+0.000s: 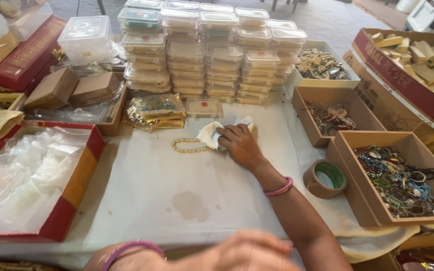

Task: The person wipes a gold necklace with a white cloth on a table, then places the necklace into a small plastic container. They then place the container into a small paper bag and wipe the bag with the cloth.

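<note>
— Two hands show. The right hand (239, 144) reaches forward, arm stretched, palm down, fingers bent and pressed onto a white paper piece (212, 133).
— Is it gripping it?
— The fingertips pinch or pin it; I cannot tell which. Just left of the fingers lies a gold bracelet (191, 146), flat, its long axis running left to right.
— And the left hand (249, 253)?
— Blurred at the near edge, fingers loosely spread, holding nothing I can see.
— Containers?
— Beyond the fingers, stacked clear plastic boxes (212, 55). Right of them, open cardboard boxes (372, 200) with beaded bracelets, and a tape roll (325, 178). Far left, a red box (64, 211) of clear plastic bags.
</note>
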